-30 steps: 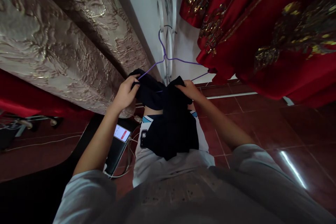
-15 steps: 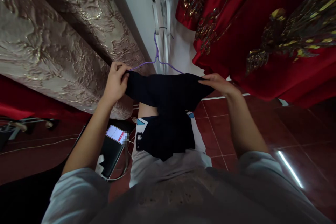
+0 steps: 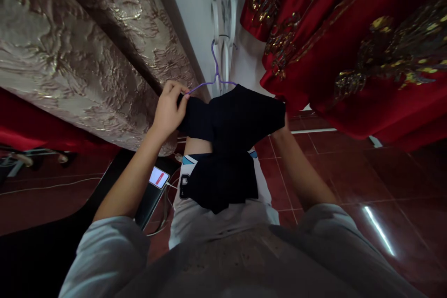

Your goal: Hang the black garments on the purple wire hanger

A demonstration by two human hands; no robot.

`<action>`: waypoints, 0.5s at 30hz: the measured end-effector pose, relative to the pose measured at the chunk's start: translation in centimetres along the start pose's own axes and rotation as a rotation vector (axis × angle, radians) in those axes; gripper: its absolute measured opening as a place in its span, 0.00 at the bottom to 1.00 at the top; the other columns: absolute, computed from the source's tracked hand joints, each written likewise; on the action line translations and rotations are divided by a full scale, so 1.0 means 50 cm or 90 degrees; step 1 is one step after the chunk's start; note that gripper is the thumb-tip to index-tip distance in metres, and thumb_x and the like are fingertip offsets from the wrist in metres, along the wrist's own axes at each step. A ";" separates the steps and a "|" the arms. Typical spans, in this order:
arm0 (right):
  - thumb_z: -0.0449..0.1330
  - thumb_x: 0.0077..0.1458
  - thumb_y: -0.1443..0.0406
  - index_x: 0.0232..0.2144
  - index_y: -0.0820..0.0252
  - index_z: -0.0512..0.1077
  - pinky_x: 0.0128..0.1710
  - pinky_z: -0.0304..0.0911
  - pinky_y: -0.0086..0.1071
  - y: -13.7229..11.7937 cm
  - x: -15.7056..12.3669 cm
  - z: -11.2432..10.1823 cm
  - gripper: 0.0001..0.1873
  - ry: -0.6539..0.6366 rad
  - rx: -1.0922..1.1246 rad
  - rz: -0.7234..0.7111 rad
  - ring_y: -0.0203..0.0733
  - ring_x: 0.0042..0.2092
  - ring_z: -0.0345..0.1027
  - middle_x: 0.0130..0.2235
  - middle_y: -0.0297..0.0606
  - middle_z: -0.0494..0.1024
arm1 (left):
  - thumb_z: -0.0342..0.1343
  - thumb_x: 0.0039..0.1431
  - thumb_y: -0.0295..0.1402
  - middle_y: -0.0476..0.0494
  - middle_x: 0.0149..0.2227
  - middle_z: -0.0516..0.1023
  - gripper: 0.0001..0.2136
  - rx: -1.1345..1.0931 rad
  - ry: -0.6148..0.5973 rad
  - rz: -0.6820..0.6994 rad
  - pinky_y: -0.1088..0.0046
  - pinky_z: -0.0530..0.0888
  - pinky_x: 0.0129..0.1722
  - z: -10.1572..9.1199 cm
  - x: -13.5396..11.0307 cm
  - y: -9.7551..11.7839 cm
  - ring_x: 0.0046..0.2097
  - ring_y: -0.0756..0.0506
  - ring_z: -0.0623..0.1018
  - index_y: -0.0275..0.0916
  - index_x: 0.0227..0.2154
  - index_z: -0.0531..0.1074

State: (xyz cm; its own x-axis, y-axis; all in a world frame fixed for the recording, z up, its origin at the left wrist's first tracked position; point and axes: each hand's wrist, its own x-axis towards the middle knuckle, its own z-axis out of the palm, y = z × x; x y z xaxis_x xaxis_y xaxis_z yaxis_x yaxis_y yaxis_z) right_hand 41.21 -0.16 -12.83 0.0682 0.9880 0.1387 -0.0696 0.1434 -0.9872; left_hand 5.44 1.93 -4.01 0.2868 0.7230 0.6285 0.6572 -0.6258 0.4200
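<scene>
A black garment (image 3: 240, 116) lies draped over my lap and up toward a purple clothes hanger (image 3: 217, 72), whose neck and upper arms show above the cloth. My left hand (image 3: 171, 107) has thumb and fingers pinched at the garment's left top corner, where the hanger's left arm ends. Most of my right hand (image 3: 282, 125) is behind the garment's right end. Only its edge and the wrist show there, so its fingers are hidden. The garment's lower part rests on my white shorts (image 3: 263, 181).
Beige embossed fabric (image 3: 94, 46) hangs at the left. Red garments (image 3: 307, 60) with gold sequins hang at the right. A white rack with rings (image 3: 223, 14) stands ahead. Left of my legs, a phone (image 3: 159, 177) with a cable lies on a dark surface. Red tiles (image 3: 335, 172) cover the floor.
My right hand has gone from pinching the garment's right corner on top to behind the cloth. The garment's right side has lifted and slants, covering more of the hanger's right arm.
</scene>
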 end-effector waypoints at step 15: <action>0.60 0.63 0.48 0.44 0.58 0.81 0.47 0.73 0.39 -0.198 -0.103 0.083 0.22 -0.536 -0.188 -0.068 0.45 0.44 0.78 0.41 0.41 0.83 | 0.58 0.66 0.32 0.46 0.32 0.76 0.07 -0.235 0.171 -0.063 0.71 0.75 0.41 0.004 0.020 -0.028 0.35 0.48 0.76 0.39 0.31 0.75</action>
State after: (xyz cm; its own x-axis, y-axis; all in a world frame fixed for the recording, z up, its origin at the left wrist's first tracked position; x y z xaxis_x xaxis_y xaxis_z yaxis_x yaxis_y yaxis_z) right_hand 37.39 -6.43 -3.45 -0.7009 0.7018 0.1272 0.1624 0.3307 -0.9297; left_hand 4.93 3.60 -4.09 0.0131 0.7136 0.7004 0.3659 -0.6553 0.6608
